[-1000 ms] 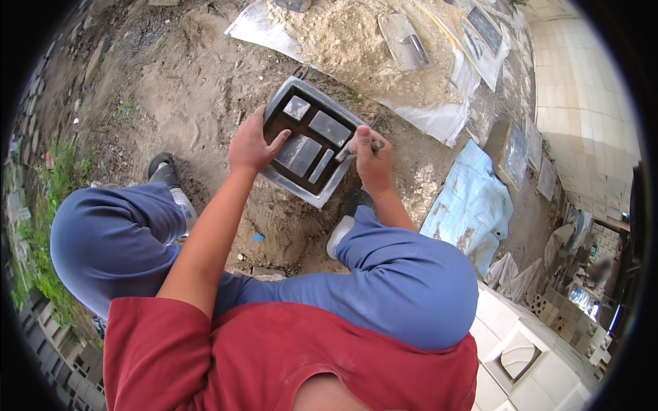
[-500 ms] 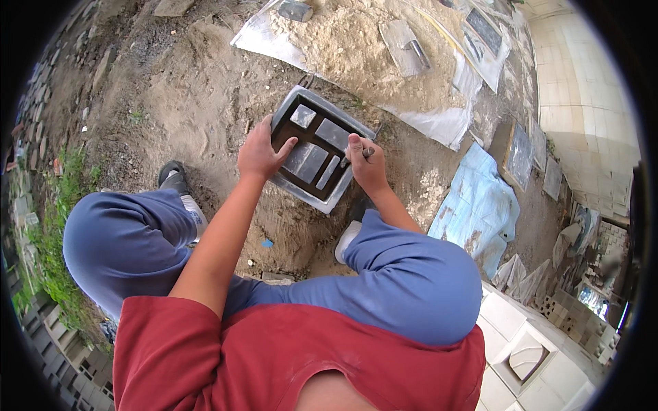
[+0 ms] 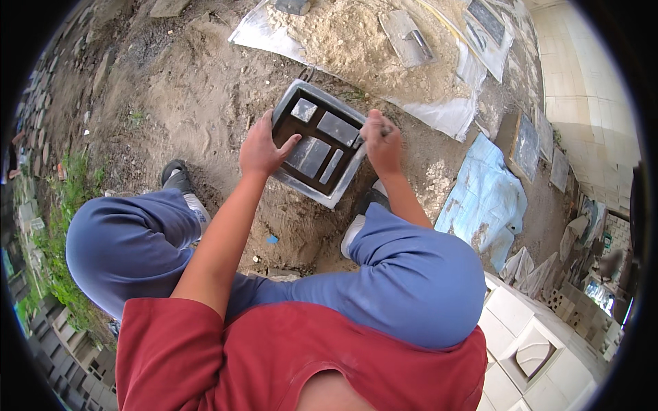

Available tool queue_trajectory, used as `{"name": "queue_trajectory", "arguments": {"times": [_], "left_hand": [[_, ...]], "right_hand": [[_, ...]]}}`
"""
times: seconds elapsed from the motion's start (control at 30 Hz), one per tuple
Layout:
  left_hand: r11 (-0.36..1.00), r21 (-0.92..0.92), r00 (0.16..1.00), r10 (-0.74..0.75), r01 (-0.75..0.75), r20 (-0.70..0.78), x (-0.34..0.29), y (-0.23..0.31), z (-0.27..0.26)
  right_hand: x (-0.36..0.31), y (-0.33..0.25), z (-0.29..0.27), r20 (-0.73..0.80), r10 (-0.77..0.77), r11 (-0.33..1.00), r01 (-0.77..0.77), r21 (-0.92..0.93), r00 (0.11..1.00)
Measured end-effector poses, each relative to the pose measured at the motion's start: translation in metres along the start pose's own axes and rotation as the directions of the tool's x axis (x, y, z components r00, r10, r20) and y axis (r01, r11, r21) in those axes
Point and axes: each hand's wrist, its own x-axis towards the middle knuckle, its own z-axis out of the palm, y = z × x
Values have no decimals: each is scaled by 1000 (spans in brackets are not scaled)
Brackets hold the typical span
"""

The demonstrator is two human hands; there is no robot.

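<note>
A rectangular grey block mould [image 3: 317,194] lies tilted on the ground between my feet. Inside its frame are brown channels around several flat, dark raised blocks. My left hand [image 3: 262,147] grips its left side, fingers along the outer rim and thumb reaching over the inside. At the right rim, my right hand [image 3: 382,142] is closed around a small tool with a rounded handle; its working end is hidden and slightly blurred. A bent wire loop [image 3: 306,72] sticks out at the mould's far corner.
Beyond the mould, a pale sand heap [image 3: 343,34] rests on a white sheet [image 3: 439,118], with a trowel [image 3: 406,40] on it. A blue sheet [image 3: 483,195] lies to the right, near a framed panel [image 3: 524,147]. White hollow blocks [image 3: 534,353] stand at the lower right.
My right hand has moved a little right and away from me along the mould's right rim, with the tool still in it. My left hand stays on the left side.
</note>
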Motion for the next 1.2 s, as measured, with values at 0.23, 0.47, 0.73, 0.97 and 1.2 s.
{"name": "queue_trajectory", "arguments": {"times": [0.23, 0.47, 0.73, 0.97, 1.2], "left_hand": [[1000, 7, 999, 22, -21, -49, 5, -3, -1], [999, 36, 999, 9, -8, -42, 3, -7, 3], [1000, 22, 1000, 2, -2, -20, 3, -7, 1], [999, 30, 1000, 12, -12, -15, 4, -6, 2], [1000, 9, 1000, -16, 16, 0, 5, 3, -2]], "right_hand": [[0, -24, 1, -29, -1, 998, -1, -62, 1000], [5, -30, 5, -23, 16, 996, -18, -93, 1000], [9, -20, 7, -10, 63, 995, -64, -70, 998], [0, -11, 11, 54, 73, 985, -64, -161, 996], [-16, -3, 13, 30, 48, 994, -45, -96, 998]]}}
